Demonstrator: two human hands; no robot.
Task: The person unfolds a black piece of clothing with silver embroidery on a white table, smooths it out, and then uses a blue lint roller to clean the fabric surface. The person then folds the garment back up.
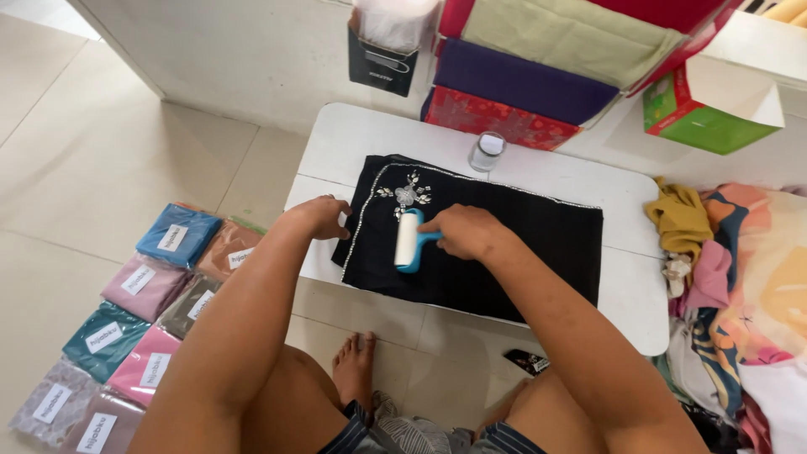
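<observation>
Two bare hands work over a black garment (504, 252) spread flat on a low white table (626, 307). The right hand (465, 231) is closed around the blue handle of a lint roller (408, 241), whose white cylinder lies in contact with the cloth near its left end, just below a silver beaded motif (407, 194). The left hand (324, 214) rests at the garment's left edge, fingers curled down onto cloth and tabletop; it appears to pin the fabric so it stays taut under the roller, and it grasps nothing that can be made out. The fabric is matt and dark, trimmed along two edges with a thin line of pale beading. A small clear glass (487, 151) stands beyond the garment's far edge. Folded fabrics in clear bags (134, 311), each with a white label, lie in rows on the tiled floor at left. Loose coloured cloths (731, 269) are heaped at right.
</observation>
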